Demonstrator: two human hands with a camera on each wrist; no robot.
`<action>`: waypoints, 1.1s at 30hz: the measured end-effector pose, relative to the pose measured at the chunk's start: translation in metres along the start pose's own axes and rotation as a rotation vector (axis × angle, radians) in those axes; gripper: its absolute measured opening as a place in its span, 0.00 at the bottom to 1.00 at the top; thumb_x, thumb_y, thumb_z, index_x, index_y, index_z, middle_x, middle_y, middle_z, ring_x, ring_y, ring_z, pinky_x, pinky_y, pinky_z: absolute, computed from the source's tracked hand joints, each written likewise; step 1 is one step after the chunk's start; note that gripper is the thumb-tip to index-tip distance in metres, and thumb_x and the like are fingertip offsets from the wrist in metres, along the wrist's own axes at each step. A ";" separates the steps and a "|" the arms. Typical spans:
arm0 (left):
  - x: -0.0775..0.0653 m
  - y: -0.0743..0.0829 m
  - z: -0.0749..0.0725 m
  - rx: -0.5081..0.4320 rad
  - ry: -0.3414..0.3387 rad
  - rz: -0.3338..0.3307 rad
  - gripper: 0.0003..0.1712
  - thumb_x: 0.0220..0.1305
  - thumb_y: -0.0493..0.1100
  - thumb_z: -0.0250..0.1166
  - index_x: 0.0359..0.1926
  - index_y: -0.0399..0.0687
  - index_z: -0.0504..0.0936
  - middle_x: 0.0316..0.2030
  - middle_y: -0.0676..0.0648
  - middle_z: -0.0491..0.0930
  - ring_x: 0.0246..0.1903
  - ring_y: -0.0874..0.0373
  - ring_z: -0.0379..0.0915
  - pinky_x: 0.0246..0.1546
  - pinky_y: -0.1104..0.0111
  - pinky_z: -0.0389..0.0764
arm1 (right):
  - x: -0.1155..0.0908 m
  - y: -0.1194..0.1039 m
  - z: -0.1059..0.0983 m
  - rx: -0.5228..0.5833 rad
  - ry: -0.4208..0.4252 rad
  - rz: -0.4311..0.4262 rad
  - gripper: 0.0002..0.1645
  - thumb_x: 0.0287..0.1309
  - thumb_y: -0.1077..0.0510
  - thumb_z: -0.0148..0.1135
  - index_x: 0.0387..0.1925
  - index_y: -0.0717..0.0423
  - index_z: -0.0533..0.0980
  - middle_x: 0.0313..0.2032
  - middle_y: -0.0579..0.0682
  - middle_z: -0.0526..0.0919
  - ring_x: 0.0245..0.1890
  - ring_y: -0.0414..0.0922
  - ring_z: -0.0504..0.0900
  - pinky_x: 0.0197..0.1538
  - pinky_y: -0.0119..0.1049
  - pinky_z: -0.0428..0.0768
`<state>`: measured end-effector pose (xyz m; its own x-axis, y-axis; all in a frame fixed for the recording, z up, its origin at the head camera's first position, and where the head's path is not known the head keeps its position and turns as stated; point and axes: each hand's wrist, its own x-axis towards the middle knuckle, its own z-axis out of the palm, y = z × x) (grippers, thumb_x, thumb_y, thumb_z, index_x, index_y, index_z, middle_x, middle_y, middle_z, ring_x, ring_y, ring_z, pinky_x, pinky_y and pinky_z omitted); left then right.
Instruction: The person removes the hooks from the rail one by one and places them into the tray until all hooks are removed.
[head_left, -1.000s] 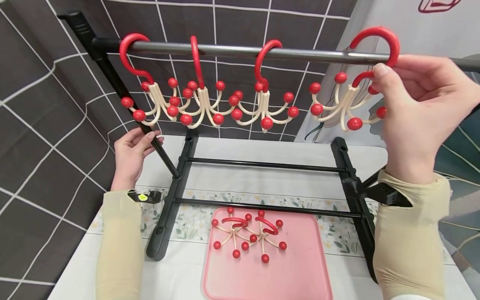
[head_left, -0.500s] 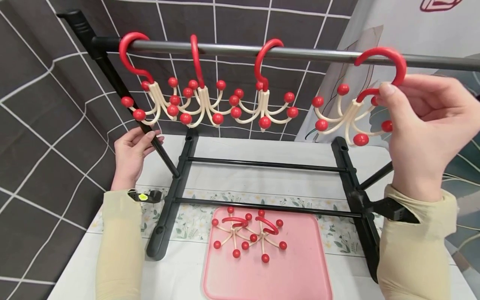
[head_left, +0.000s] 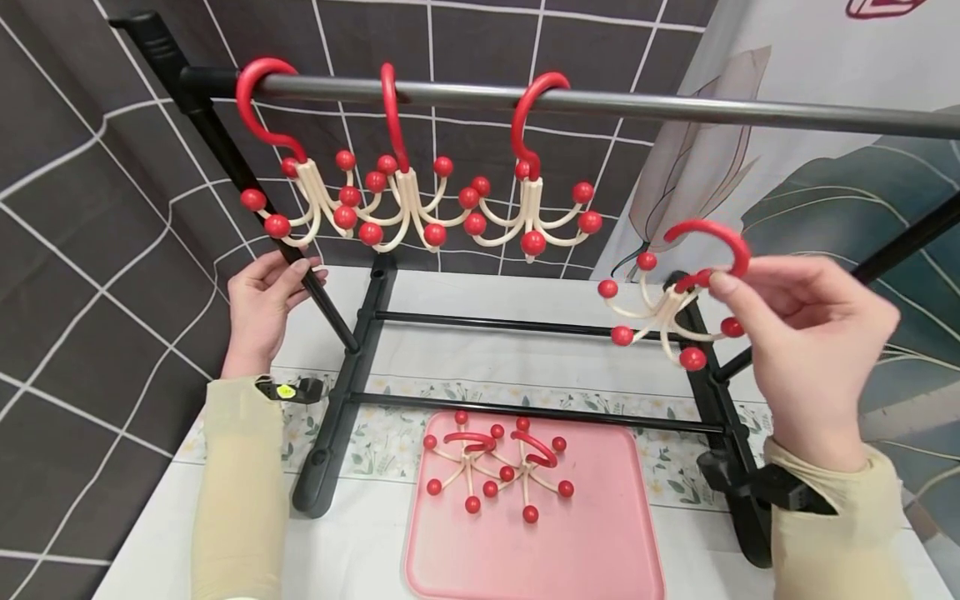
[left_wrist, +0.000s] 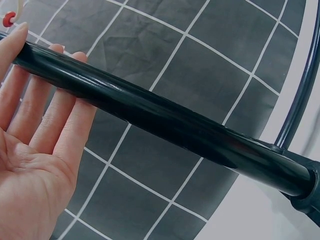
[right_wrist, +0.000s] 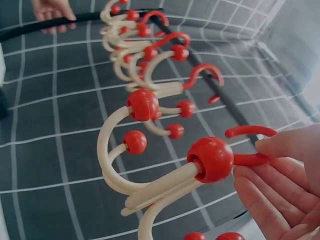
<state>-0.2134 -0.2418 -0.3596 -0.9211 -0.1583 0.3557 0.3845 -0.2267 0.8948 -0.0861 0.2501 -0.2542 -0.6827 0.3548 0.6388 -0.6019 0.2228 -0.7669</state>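
In the head view my right hand (head_left: 813,350) pinches the red hook of a multi-arm hook hanger (head_left: 666,308), which has cream arms tipped with red balls. That hanger is off the metal rail (head_left: 675,107), below and in front of it. The right wrist view shows the thumb and fingers (right_wrist: 290,172) on the red hook. My left hand (head_left: 262,308) holds the rack's slanted black post (left_wrist: 150,115), thumb on one side and fingers on the other. Three similar hangers, the left one (head_left: 310,187), the middle one (head_left: 406,193) and the right one (head_left: 530,204), hang from the rail.
A pink tray (head_left: 562,558) lies in front of the rack's lower crossbar (head_left: 540,412), with two more hook hangers, one on the left (head_left: 468,458) and one on the right (head_left: 527,468). Dark grid-patterned cloth (head_left: 480,50) stands behind. Black feet (head_left: 337,417) rest on the white table.
My right hand has lifted the fourth hanger off the rail and brought it down and slightly left. The left hand stays on the post, and the other hangers keep their places.
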 end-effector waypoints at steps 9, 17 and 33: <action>-0.001 0.000 0.001 -0.016 0.006 0.001 0.15 0.66 0.30 0.69 0.52 0.31 0.84 0.38 0.41 0.87 0.36 0.53 0.88 0.45 0.66 0.85 | -0.028 0.031 -0.018 -0.122 -0.189 0.174 0.16 0.50 0.78 0.73 0.43 0.77 0.81 0.38 0.53 0.89 0.36 0.41 0.89 0.39 0.27 0.84; 0.000 0.000 0.003 -0.012 0.001 0.003 0.14 0.66 0.30 0.68 0.52 0.30 0.84 0.38 0.41 0.87 0.36 0.53 0.88 0.45 0.66 0.85 | -0.049 0.059 -0.036 -0.064 -0.402 0.213 0.12 0.50 0.82 0.69 0.39 0.76 0.80 0.36 0.53 0.89 0.37 0.42 0.90 0.41 0.28 0.85; 0.001 -0.001 0.000 -0.002 0.012 -0.010 0.17 0.66 0.31 0.69 0.54 0.29 0.83 0.39 0.41 0.87 0.37 0.53 0.88 0.45 0.67 0.85 | -0.092 0.091 -0.057 0.134 -0.705 0.357 0.16 0.50 0.86 0.64 0.35 0.67 0.80 0.35 0.57 0.85 0.32 0.46 0.89 0.31 0.34 0.87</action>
<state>-0.2144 -0.2414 -0.3603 -0.9243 -0.1670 0.3433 0.3751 -0.2301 0.8980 -0.0544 0.2893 -0.3866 -0.9175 -0.2834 0.2791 -0.3120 0.0775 -0.9469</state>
